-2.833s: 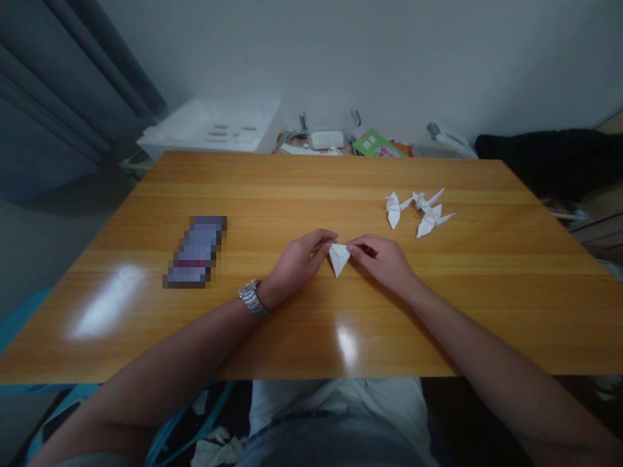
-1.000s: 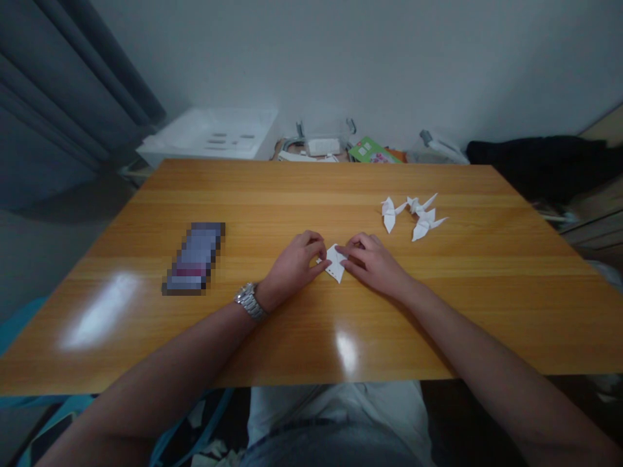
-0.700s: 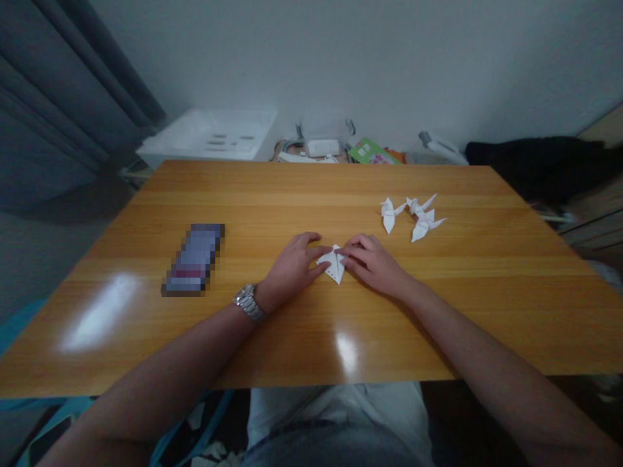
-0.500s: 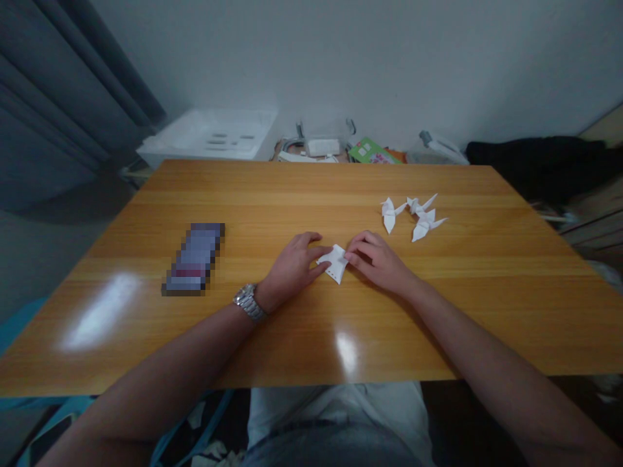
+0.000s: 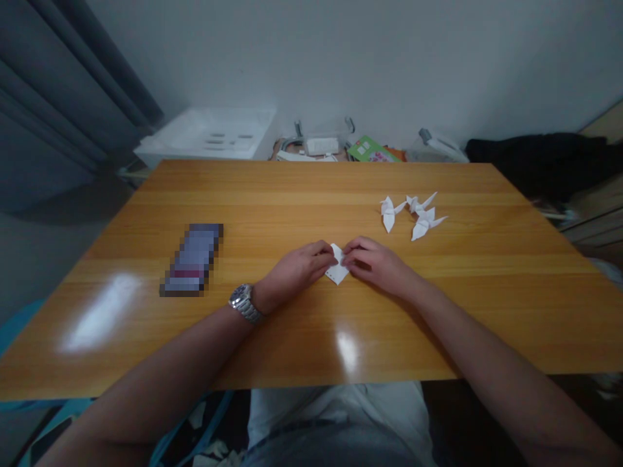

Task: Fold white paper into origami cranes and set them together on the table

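Note:
A small folded piece of white paper lies at the middle of the wooden table. My left hand, with a metal watch at the wrist, pinches the paper's left side with curled fingers. From the other side, my right hand grips its right edge, fingers bent over it. The two hands almost meet above the paper, and only its upper tip and lower point show between them.
Three finished white paper cranes sit at the back right of the table. A flat dark object, blurred out, lies to the left. Behind the table stand a white box, cables and a green booklet.
The paper lay flat under my pressing fingertips; both hands have since closed in on it from the sides and pinch it, and less of it shows.

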`<state>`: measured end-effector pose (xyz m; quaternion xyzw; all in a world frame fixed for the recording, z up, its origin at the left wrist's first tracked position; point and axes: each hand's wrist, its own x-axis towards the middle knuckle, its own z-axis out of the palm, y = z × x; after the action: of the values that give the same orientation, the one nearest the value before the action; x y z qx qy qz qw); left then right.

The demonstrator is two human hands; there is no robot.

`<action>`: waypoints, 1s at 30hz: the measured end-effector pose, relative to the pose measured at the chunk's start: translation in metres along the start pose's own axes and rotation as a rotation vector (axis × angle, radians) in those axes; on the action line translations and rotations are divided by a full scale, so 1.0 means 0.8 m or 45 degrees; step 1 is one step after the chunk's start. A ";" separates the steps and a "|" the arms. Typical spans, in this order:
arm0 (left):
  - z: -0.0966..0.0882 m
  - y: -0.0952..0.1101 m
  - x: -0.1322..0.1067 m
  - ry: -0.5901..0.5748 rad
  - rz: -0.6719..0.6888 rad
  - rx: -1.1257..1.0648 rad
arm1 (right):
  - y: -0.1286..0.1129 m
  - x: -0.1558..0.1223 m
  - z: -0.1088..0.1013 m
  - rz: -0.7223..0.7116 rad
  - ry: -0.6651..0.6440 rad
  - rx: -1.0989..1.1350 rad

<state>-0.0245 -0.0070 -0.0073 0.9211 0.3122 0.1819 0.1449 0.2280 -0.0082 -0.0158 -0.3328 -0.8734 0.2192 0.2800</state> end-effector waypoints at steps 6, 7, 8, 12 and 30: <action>-0.007 -0.004 -0.003 -0.047 -0.002 -0.127 | -0.003 0.001 0.004 -0.013 -0.050 0.030; -0.007 -0.005 -0.004 -0.050 0.001 -0.139 | -0.003 0.001 0.004 -0.010 -0.049 0.032; -0.007 -0.006 -0.004 -0.051 0.005 -0.147 | -0.003 0.001 0.003 -0.005 -0.048 0.035; -0.007 -0.008 -0.006 -0.048 0.019 -0.160 | -0.005 0.002 0.002 0.014 -0.055 0.044; -0.017 -0.005 -0.004 -0.147 0.157 -0.015 | -0.005 -0.001 0.000 -0.019 -0.105 0.094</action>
<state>-0.0347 -0.0034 0.0025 0.9466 0.2450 0.1389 0.1568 0.2271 -0.0117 -0.0137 -0.3064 -0.8779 0.2627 0.2576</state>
